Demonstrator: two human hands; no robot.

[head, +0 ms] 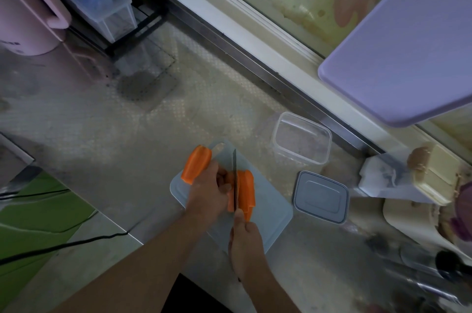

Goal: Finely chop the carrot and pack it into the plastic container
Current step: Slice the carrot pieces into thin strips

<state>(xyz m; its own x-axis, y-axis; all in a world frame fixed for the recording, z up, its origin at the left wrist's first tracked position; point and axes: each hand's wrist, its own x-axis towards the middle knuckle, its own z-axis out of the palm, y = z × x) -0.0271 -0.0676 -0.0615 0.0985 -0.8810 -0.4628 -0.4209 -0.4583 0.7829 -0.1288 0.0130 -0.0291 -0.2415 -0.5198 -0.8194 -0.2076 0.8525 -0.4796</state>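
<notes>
Head view. The right hand (pixel 246 243) gripped the handle of a kitchen knife (pixel 235 179), its blade set lengthwise into a carrot piece (pixel 245 191) on the pale blue cutting board (pixel 270 218). The left hand (pixel 208 191) curled over that piece, holding it down. A second carrot piece (pixel 196 164) lay at the board's far left edge. The clear plastic container (pixel 301 137) stood open just beyond the board, its grey lid (pixel 320 196) beside it.
</notes>
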